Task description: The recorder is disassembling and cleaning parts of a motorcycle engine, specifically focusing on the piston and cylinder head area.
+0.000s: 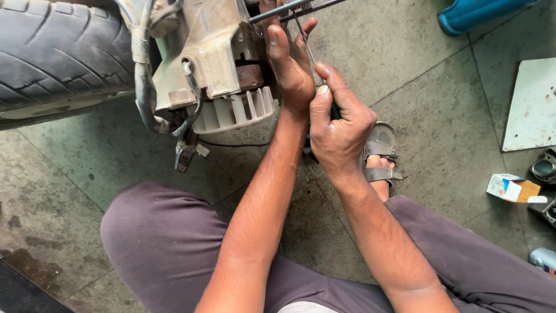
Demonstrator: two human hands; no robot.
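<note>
A dirty scooter engine casing (208,58) with a white finned fan cover (234,113) sits beside a black tyre (58,52) at the top left. My left hand (289,66) reaches up against the right side of the casing, fingers spread near thin metal rods (289,8). My right hand (339,124) is closed around the dark handle of a screwdriver, whose thin shaft (307,49) runs up towards the engine past my left hand. The tip is hidden.
Grey concrete floor all around. My sandalled foot (379,153) rests under the right hand. A blue object (475,14) lies top right, a white board (533,107) at the right edge, and a small cardboard box (512,188) and metal parts (544,168) beside it.
</note>
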